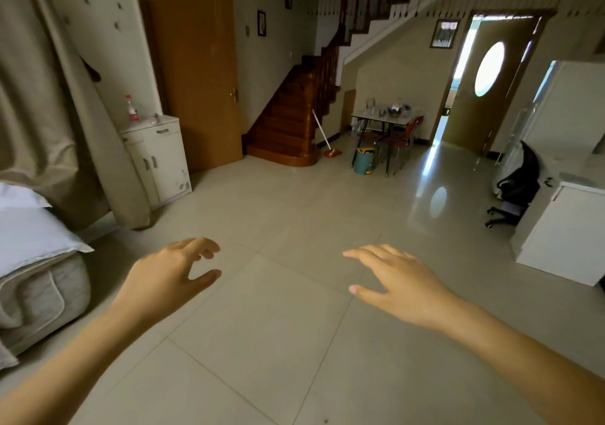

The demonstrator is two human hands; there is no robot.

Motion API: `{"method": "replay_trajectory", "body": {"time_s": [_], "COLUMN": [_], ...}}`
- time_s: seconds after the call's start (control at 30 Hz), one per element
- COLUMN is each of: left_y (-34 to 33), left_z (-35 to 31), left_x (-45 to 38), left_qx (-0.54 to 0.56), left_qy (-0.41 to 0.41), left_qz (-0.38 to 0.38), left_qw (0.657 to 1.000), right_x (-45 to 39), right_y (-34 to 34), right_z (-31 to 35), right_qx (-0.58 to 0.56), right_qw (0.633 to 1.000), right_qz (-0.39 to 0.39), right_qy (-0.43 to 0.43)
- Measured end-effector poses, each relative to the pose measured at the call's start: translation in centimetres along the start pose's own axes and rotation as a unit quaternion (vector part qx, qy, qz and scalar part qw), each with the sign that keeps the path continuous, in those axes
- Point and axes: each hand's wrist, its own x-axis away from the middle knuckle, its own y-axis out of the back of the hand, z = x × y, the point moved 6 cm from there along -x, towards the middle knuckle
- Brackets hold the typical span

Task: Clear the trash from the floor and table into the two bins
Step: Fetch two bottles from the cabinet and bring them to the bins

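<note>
Left grip (173, 274) and right grip (397, 282) both loose, holding nothing, over bare floor (278, 342). No trash near grips. Far ahead: tabletop (386, 117) with small things, teal bin (362, 162) below. Clearing not started.

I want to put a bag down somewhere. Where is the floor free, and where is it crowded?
Free: the tiles between the white cabinet and the office chair, and those under both hands, left and right. Crowded: under the far table, with chairs, a teal bin and a mop.
</note>
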Motion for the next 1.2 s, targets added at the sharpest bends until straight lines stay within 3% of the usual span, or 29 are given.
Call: {"method": "replay_trajectory", "body": {"time_s": [0.2, 0.4, 0.87, 1.2], "left_y": [-2.0, -5.2, -11.1, -9.7], "left_z": [2.1, 5.1, 24.6, 35.4], "left_x": [-10.2, -17.9, -34.5, -45.1], "left_qx": [-0.003, 0.01, 0.035, 0.007], "left_qy": [0.032, 0.063, 0.151, 0.179], "left_qz": [-0.012, -0.01, 0.009, -0.004], "left_qw": [0.999, 0.998, 0.988, 0.984], "right_x": [-11.6, -21.7, -50.2, -68.2], "right_y": [-1.8, -3.6, -9.9, -11.7], "right_z": [-6.6, -9.3, -7.3, -3.7], "right_qx": [-0.017, -0.024, -0.015, -0.082], "right_qw": [0.999, 0.997, 0.988, 0.981], "right_qz": [0.014, 0.031, 0.079, 0.077], "right_qy": [0.026, 0.061, 0.13, 0.159]}}
